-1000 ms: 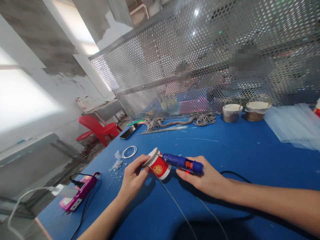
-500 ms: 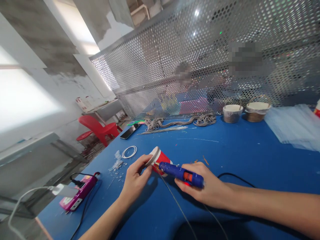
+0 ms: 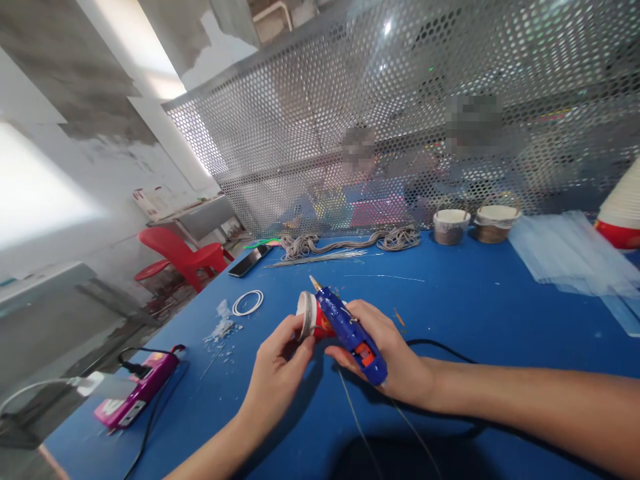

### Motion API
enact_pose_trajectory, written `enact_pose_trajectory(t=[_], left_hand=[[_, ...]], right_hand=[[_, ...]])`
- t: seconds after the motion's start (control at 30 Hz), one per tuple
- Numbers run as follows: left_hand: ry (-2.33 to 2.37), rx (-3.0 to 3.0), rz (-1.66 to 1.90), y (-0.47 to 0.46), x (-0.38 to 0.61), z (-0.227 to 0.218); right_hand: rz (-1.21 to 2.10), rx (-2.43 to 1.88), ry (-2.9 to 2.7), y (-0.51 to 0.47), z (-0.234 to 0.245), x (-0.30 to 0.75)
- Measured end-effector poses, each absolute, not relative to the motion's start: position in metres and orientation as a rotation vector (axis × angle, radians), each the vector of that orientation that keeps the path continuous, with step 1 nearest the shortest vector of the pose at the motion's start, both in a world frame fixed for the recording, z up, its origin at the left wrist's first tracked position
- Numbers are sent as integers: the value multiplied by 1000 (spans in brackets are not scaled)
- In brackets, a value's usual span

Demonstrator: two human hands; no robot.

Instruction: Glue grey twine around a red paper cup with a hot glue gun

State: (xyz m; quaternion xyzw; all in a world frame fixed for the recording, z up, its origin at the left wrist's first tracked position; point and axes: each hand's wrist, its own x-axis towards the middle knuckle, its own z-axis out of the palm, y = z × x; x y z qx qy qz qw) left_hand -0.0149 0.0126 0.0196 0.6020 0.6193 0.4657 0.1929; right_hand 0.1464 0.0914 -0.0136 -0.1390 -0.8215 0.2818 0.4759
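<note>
Left hand (image 3: 277, 375): fingers (image 3: 293, 331) curled narrowly round the white rim of a red paper cup (image 3: 311, 319), which lies on its side just above the table, mouth turned left, at near centre. Right hand (image 3: 396, 358): fingers (image 3: 369, 312) wrapped round the body of a blue glue gun (image 3: 349, 328), its metal tip pointing up and away, the barrel lying across the right side of the cup and touching it. Both wrists low over the tabletop, forearms entering from the near edge, the right one stretched in from the far right. A thin grey cord (image 3: 356, 419) trails from under the hands toward the near edge; a black cable (image 3: 440, 347) runs right behind the right wrist. Surface: blue table (image 3: 500, 313), flecked with scraps. Left of the hands, a white ring (image 3: 247, 302) and pale shreds; at the near left corner, a pink device (image 3: 131, 398) with leads plugged in. Far side: a dark phone (image 3: 247, 261), a tangle of grey cord (image 3: 350, 241), two cord-wrapped pots (image 3: 450, 226) side by side, clear plastic sheets (image 3: 570, 257), and a stack of cups (image 3: 623, 213) at the right edge. Room: a perforated metal screen (image 3: 325, 120) stands along the far edge of the table, with seated people dimly seen behind it; a red chair (image 3: 180, 250) beyond the left corner; pale, patchy walls.
</note>
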Motion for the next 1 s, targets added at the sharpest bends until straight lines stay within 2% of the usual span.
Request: enact_pose_trajectory(t=[0.33,1.0], left_hand=[[1697,1668,1236,13,-13,12],[1703,1744,1203,14,-10,17]], right_hand=[[515,-382,-2050,98,-11,150],[544,-335,-2015,106,-8,151]])
